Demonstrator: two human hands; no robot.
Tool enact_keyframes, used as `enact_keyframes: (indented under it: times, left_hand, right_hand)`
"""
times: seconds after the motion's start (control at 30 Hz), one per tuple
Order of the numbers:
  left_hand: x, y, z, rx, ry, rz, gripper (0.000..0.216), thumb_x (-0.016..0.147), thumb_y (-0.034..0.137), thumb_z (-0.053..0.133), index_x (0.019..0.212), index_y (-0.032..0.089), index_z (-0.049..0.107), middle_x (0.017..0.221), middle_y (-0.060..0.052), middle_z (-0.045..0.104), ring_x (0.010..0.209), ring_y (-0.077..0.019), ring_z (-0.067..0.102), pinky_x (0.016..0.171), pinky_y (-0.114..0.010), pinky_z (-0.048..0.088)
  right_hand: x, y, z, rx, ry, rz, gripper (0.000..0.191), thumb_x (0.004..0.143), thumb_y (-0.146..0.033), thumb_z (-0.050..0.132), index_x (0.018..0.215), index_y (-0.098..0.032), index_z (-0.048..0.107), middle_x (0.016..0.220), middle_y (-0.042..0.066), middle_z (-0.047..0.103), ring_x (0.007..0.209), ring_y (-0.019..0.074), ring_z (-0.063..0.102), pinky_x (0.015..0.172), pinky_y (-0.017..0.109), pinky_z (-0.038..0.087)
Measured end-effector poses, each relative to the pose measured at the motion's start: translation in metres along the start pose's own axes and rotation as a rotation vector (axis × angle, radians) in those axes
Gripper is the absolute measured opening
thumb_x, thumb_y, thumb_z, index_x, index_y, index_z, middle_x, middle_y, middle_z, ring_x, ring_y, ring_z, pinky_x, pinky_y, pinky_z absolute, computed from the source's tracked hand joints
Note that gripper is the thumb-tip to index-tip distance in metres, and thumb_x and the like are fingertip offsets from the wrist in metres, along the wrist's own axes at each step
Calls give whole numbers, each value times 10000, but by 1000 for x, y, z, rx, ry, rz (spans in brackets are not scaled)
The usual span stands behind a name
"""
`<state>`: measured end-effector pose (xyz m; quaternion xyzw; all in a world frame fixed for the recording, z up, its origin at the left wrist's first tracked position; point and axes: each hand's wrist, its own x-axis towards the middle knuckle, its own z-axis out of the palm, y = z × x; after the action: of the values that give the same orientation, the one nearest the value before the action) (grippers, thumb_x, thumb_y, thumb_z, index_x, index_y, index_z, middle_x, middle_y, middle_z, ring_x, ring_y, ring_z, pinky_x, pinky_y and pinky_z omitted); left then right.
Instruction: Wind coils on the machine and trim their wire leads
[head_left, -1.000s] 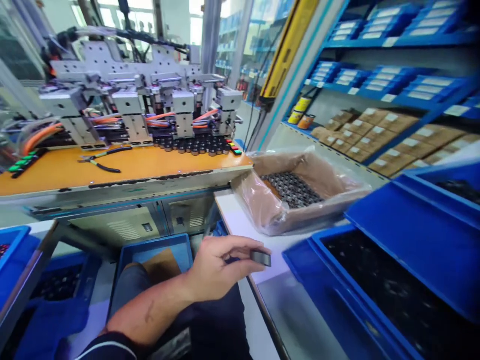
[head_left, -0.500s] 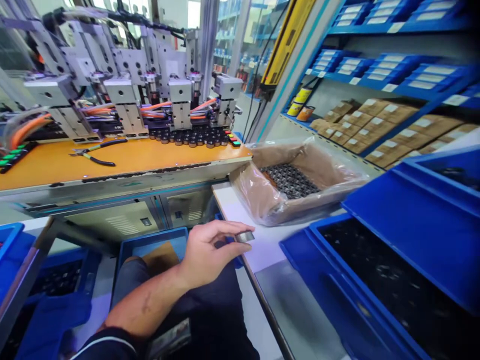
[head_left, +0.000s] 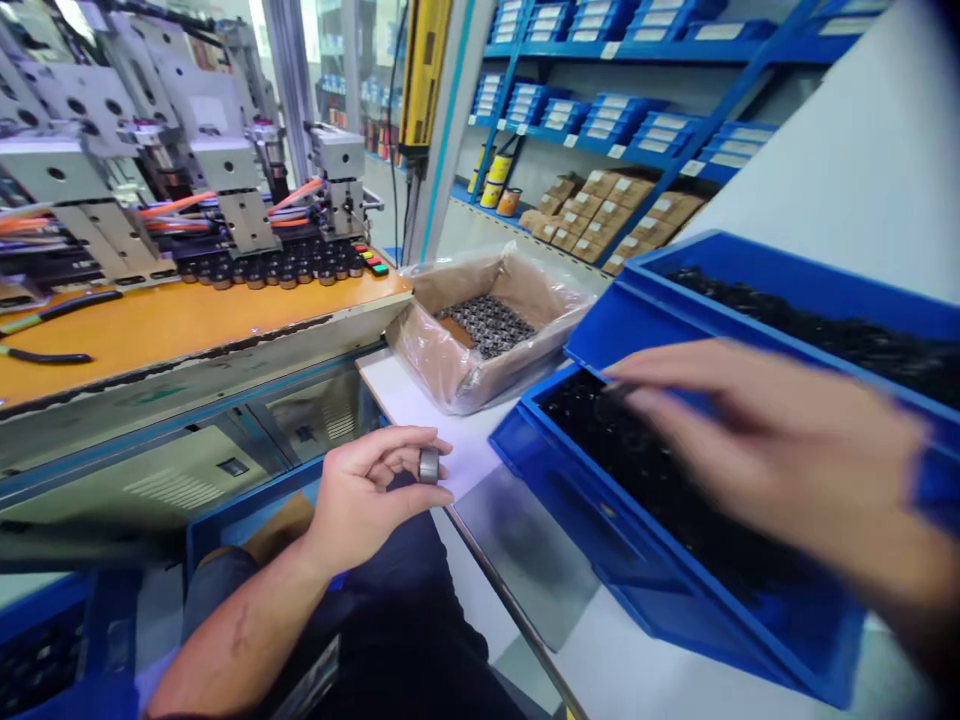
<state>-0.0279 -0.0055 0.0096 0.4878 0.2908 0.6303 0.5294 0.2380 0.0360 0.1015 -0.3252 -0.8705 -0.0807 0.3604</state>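
My left hand (head_left: 367,495) is pinched on a small grey metal ring (head_left: 429,466), held between thumb and fingers over the edge of the white table (head_left: 420,405). My right hand (head_left: 757,440) is blurred and stretched out over a blue bin (head_left: 600,545) filled with small dark parts. Its fingers point left, spread and flat, and nothing shows in them. A second blue bin (head_left: 780,290) with dark parts sits stacked behind and above the first.
A cardboard box (head_left: 487,330) lined with plastic holds dark metal parts behind the bins. To the left stands an orange workbench (head_left: 172,320) with a machine (head_left: 187,180), pliers (head_left: 45,315) and a row of black parts. Blue shelves (head_left: 600,110) with boxes fill the back.
The view has swung right. My right hand has come into view over the blue bin. My left hand has stayed near the table edge, the ring turned between its fingers.
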Motion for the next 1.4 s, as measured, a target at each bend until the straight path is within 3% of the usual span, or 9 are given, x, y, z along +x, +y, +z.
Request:
enact_keyframes:
  times: [0.13, 0.27, 0.47, 0.67, 0.97, 1.17, 1.27, 1.4]
  left_hand:
    - [-1, -3, 13, -35, -95, -68, 492, 606, -53, 833, 988, 254, 790, 939, -11, 807, 792, -127, 770, 757, -151, 614]
    - [-3, -8, 23, -37, -136, -94, 530, 571, -86, 835, 979, 250, 793, 838, 18, 805, 732, -122, 771, 710, -110, 608]
    - [-3, -15, 29, -25, -126, -105, 538, 577, -91, 830, 994, 245, 788, 833, 19, 805, 738, -122, 771, 712, -108, 606]
    - [-5, -14, 30, 19, -74, -75, 492, 589, -21, 864, 1001, 237, 786, 870, -8, 808, 771, -133, 773, 750, -133, 609]
    - [-7, -9, 29, -10, -100, -141, 517, 573, -64, 847, 982, 248, 790, 845, 13, 805, 749, -142, 776, 712, -130, 618]
    - [-15, -14, 42, -31, -1, -138, 382, 547, 80, 919, 887, 171, 769, 843, -46, 806, 752, -177, 776, 700, -204, 636]
    - [-16, -15, 47, 23, 34, -47, 377, 596, 155, 916, 933, 188, 749, 931, -62, 799, 815, -183, 770, 720, -241, 635]
    - [-8, -7, 36, 462, -85, 362, 426, 611, 160, 910, 1011, 199, 771, 930, -73, 776, 821, -168, 743, 747, -234, 610]
  right_hand:
    - [-15, -36, 43, 332, -7, -132, 144, 916, -59, 573, 1017, -134, 643, 916, 101, 649, 840, 150, 658, 702, 260, 584]
    - [-25, -50, 67, 514, 40, -79, 152, 907, -41, 576, 1041, -106, 610, 926, 110, 642, 883, 154, 641, 744, 283, 588]
    - [-33, -40, 66, 451, 56, -89, 172, 906, -42, 578, 1048, -133, 610, 937, 94, 622, 884, 160, 624, 733, 312, 583]
    - [-36, -34, 67, 482, 20, -158, 284, 888, -71, 592, 1171, -93, 579, 1059, 151, 614, 1011, 201, 615, 800, 357, 597]
    - [-37, -35, 65, 301, 75, -232, 164, 932, -119, 610, 1094, -132, 626, 930, 97, 649, 903, 181, 648, 748, 322, 601]
    - [-36, -33, 64, 212, 118, -395, 189, 886, -142, 676, 1040, -44, 626, 845, 119, 656, 805, 206, 648, 632, 331, 586]
    - [-37, -33, 64, 206, 131, -416, 198, 899, -138, 639, 1059, -23, 617, 870, 145, 652, 840, 230, 650, 651, 357, 596]
    - [-39, -38, 62, 302, 90, -273, 214, 893, -51, 604, 1106, -54, 592, 959, 158, 652, 933, 215, 645, 752, 358, 613]
